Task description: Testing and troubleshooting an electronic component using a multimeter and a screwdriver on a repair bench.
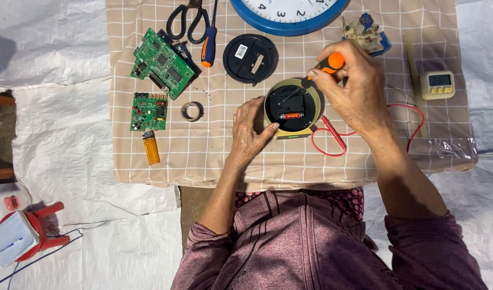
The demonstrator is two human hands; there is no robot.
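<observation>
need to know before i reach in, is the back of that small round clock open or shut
Open: the small round clock lies face down, black insides and a red battery exposed; a round black cover lies apart.
</observation>
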